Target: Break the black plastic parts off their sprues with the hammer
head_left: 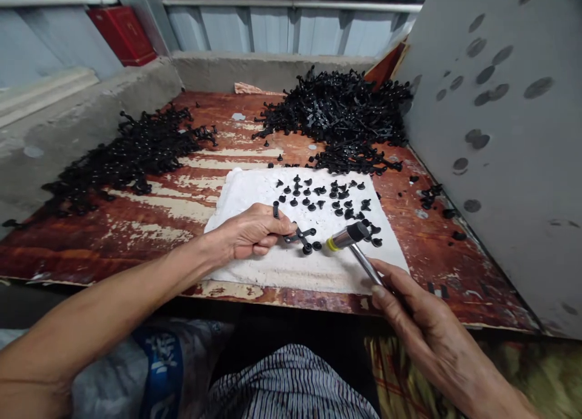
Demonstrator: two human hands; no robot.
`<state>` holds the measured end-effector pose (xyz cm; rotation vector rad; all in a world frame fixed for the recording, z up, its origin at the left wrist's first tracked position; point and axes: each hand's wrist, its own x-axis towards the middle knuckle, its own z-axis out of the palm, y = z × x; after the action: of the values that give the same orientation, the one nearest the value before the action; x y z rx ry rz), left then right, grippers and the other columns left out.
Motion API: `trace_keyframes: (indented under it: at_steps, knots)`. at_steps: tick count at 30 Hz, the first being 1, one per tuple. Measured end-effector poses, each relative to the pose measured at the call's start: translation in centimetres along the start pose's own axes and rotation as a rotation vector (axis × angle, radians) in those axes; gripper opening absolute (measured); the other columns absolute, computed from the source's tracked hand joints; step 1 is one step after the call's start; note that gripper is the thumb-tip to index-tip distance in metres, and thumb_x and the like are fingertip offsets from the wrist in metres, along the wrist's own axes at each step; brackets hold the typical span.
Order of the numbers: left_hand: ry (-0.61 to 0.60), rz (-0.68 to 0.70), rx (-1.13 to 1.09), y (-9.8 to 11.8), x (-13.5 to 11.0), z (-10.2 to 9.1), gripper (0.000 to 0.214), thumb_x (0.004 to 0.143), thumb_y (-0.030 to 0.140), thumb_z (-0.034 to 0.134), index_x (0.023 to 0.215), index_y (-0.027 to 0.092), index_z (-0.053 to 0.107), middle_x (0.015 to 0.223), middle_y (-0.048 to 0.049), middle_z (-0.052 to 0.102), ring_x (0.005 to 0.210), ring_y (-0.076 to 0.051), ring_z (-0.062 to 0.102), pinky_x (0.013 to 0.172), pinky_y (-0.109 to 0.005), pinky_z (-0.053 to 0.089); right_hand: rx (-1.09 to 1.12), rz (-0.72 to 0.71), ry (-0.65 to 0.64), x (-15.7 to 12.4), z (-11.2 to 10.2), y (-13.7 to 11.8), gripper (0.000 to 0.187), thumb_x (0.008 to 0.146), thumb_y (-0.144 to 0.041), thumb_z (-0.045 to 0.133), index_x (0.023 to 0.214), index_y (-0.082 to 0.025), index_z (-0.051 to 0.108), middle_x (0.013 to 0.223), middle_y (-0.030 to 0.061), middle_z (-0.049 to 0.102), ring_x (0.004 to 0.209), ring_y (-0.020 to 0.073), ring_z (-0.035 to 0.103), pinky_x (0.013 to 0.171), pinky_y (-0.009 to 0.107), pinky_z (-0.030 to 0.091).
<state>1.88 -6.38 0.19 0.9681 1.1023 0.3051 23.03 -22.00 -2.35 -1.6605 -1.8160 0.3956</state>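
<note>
My left hand (251, 232) is closed in a pinch on a black plastic sprue piece (301, 235) with small round parts on its branches, holding it flat on a white cloth (254, 194). My right hand (411, 313) grips the metal handle of a small hammer (350, 236), whose head rests just right of the sprue piece. Several loose black round parts (318, 196) lie scattered on the cloth beyond the hands.
The cloth lies on a worn red-painted wooden board (154, 219). A large heap of black sprues (341, 113) sits at the back right, another heap (131, 155) at the left. A grey spotted panel (500, 140) stands on the right, a concrete ledge (68, 116) on the left.
</note>
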Motion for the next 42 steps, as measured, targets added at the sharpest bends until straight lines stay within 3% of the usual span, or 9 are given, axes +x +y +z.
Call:
trace_keyframes:
  at_steps: [12, 20, 42]
  knots:
    - [-0.048, -0.037, 0.003, -0.7, 0.3, 0.3, 0.014, 0.076, 0.008, 0.065, 0.065, 0.012, 0.057, 0.055, -0.0009, 0.058, 0.031, 0.002, 0.025, 0.031, -0.015, 0.012, 0.015, 0.071, -0.037, -0.9, 1.0, 1.3, 0.036, 0.094, -0.032, 0.041, 0.122, -0.016, 0.057, 0.101, 0.0125, 0.073, 0.089, 0.0211, 0.07, 0.074, 0.028, 0.056]
    - [-0.05, -0.039, -0.001, -0.7, 0.6, 0.3, 0.015, 0.075, 0.009, 0.066, 0.063, 0.012, 0.058, 0.044, 0.0054, 0.043, 0.031, 0.001, 0.024, 0.03, -0.014, 0.013, 0.062, 0.052, -0.032, -0.6, 0.7, 1.0, 0.032, 0.093, -0.028, 0.043, 0.12, -0.019, 0.059, 0.096, 0.0092, 0.073, 0.079, 0.0186, 0.07, 0.07, 0.026, 0.056]
    - [0.015, -0.053, 0.073, -0.1, 0.4, 1.2, 0.018, 0.077, 0.006, 0.062, 0.062, 0.013, 0.055, 0.05, 0.0008, 0.054, 0.029, 0.001, 0.025, 0.03, -0.015, 0.013, 0.035, 0.054, -0.02, -0.9, 1.0, 1.5, 0.035, 0.094, -0.029, 0.04, 0.121, -0.015, 0.058, 0.099, 0.0128, 0.073, 0.08, 0.0197, 0.07, 0.071, 0.028, 0.056]
